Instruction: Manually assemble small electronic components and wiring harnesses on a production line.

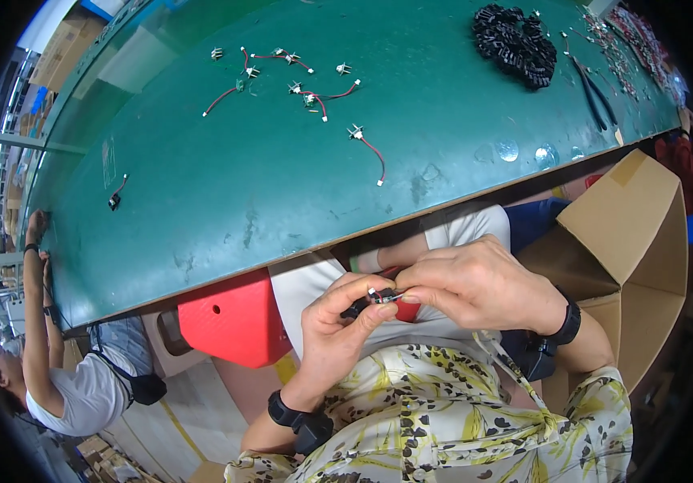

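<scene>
Above my lap, off the table's near edge, my left hand (337, 324) pinches a small black housing (354, 308) between thumb and fingers. A white connector and a bit of red wire (375, 295) show at its top. The fingertips of my right hand (475, 282) are closed at the housing's right side, meeting the left fingertips; what they pinch is mostly hidden. On the green table (282, 177) ahead lies a small board with a red wire and white plug (370, 150). Several similar boards (310, 97) with red and black wires lie farther back.
At the table's left lies a black housing with wire (114, 201). A coil of black parts (514, 44), pliers (594, 95) and piled small parts (612, 56) lie far right. An opened cardboard box (644, 241) stands by my right arm. A co-worker (88, 386) sits left, beyond a red stool (233, 318).
</scene>
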Demonstrator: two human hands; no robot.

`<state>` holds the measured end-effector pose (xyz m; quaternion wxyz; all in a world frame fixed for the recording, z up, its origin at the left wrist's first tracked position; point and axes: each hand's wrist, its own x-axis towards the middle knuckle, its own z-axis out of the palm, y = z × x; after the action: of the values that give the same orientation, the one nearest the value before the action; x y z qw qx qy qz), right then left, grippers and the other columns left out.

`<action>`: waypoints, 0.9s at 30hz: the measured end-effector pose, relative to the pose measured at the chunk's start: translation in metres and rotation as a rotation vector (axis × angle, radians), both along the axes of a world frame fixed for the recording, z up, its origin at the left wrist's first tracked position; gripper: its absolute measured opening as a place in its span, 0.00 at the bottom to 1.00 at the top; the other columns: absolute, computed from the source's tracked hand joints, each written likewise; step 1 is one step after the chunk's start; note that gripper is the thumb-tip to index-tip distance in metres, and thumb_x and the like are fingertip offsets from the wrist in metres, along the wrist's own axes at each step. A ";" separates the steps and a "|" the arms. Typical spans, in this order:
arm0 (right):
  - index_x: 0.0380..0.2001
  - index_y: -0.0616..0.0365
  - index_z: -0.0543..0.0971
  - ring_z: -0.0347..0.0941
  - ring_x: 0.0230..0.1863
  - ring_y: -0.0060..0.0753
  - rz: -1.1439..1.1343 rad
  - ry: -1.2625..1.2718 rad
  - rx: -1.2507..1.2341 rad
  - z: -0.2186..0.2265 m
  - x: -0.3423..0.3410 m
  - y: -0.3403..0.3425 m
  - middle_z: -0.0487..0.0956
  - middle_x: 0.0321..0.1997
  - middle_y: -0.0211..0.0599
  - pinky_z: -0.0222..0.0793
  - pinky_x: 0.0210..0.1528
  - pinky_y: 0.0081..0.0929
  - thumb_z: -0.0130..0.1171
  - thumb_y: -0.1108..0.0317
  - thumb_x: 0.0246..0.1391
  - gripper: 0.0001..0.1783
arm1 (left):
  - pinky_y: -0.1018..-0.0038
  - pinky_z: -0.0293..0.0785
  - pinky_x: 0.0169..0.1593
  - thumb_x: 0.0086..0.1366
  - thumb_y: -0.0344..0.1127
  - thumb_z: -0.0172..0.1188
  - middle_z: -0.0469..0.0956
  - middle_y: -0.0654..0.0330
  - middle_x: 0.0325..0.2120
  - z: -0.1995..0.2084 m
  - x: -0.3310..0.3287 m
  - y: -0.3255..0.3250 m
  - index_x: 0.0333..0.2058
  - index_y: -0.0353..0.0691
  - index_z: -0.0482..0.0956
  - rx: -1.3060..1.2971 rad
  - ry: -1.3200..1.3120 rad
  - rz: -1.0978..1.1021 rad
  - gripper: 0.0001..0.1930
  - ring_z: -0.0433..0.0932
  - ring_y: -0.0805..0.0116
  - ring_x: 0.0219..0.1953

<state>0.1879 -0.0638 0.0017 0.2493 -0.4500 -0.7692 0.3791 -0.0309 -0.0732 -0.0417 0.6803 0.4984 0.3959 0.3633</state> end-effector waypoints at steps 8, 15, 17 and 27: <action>0.35 0.54 0.80 0.77 0.29 0.43 -0.030 -0.011 0.111 0.004 -0.004 -0.003 0.80 0.31 0.35 0.70 0.25 0.36 0.60 0.68 0.52 0.06 | 0.81 0.72 0.42 0.59 0.23 0.65 0.77 0.59 0.37 0.009 0.000 -0.001 0.43 0.33 0.80 0.083 0.009 0.013 0.12 0.75 0.74 0.38; 0.35 0.56 0.81 0.77 0.26 0.42 -0.089 -0.003 0.119 0.002 -0.009 -0.001 0.80 0.29 0.37 0.70 0.24 0.32 0.61 0.72 0.51 0.07 | 0.80 0.72 0.42 0.58 0.23 0.65 0.78 0.58 0.38 0.008 0.002 0.005 0.44 0.32 0.80 0.109 0.038 0.052 0.13 0.75 0.74 0.38; 0.35 0.56 0.81 0.78 0.26 0.43 -0.094 -0.001 0.103 0.002 -0.010 0.000 0.81 0.29 0.38 0.71 0.24 0.32 0.61 0.71 0.51 0.07 | 0.80 0.72 0.42 0.58 0.23 0.65 0.78 0.58 0.38 0.008 0.003 0.006 0.44 0.32 0.80 0.106 0.027 0.067 0.13 0.75 0.74 0.38; 0.36 0.56 0.79 0.78 0.28 0.44 -0.145 0.012 0.081 0.016 -0.017 0.007 0.80 0.30 0.36 0.72 0.27 0.36 0.58 0.66 0.55 0.08 | 0.80 0.76 0.39 0.61 0.24 0.63 0.78 0.59 0.36 0.006 0.006 0.012 0.48 0.33 0.78 -0.032 -0.180 0.140 0.15 0.78 0.74 0.33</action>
<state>0.1711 -0.0564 0.0176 0.2990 -0.4918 -0.7477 0.3311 -0.0248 -0.0611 -0.0355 0.6940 0.4239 0.3729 0.4467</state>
